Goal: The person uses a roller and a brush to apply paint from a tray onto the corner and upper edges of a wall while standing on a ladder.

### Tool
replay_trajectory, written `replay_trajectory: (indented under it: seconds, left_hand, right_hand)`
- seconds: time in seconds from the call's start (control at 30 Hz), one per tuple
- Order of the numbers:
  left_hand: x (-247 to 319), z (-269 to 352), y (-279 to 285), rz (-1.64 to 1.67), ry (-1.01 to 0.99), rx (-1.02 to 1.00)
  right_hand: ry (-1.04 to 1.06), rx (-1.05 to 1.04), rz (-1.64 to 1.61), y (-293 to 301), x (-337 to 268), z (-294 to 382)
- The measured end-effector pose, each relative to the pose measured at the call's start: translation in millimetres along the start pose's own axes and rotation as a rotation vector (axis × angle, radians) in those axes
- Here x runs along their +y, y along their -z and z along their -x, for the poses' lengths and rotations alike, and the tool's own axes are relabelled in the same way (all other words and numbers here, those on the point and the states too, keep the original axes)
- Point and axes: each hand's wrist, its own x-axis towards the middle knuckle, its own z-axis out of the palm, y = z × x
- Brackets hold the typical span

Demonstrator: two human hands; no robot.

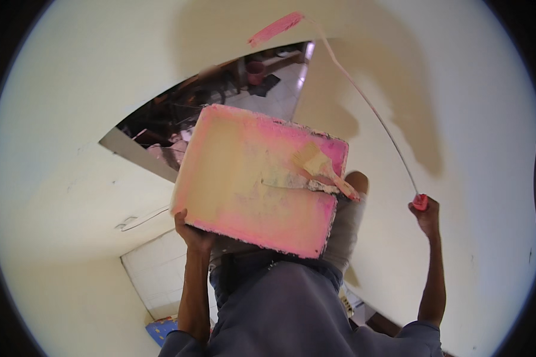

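My left hand (195,233) grips the lower left corner of a paint tray (250,214), its thumb over the rim. Pink and cream paint coats the tray. Inside it lie a flat paintbrush (315,160) and what looks like a putty knife (290,180), their handles at the right rim. Out to the right, my right hand (426,213) is closed around the pink handle (420,202) of a paint roller. The roller's long thin rod (375,109) bends up to a pink-stained roller sleeve (277,27), close to the cream wall; whether it touches cannot be told.
Cream walls (464,134) curve around me. Through an opening beyond the tray show a tiled floor (277,98), a reddish bucket (255,71) and dark clutter. My bent knee (356,183) is under the tray's right side. A wire (145,221) runs at the left, above a blue patterned item (161,330).
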Motion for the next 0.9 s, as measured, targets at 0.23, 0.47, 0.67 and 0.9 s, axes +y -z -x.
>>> replay_trajectory:
  seconds: [0.23,0.47,0.67,0.9]
  left_hand:
    - [-17,-68,22,-0.133,0.065,-0.024]
    - [-33,-78,-3,-0.180,0.109,-0.089]
    - [-39,-76,-17,-0.243,0.140,-0.059]
    - [-43,-73,-11,-0.294,0.074,-0.074]
  right_hand:
    - [-0.113,-0.129,0.296,64,-42,82]
    - [-0.268,-0.245,0.282,67,-44,149]
    - [-0.259,-0.314,0.301,42,-40,162]
    - [-0.391,-0.563,0.279,40,-30,157]
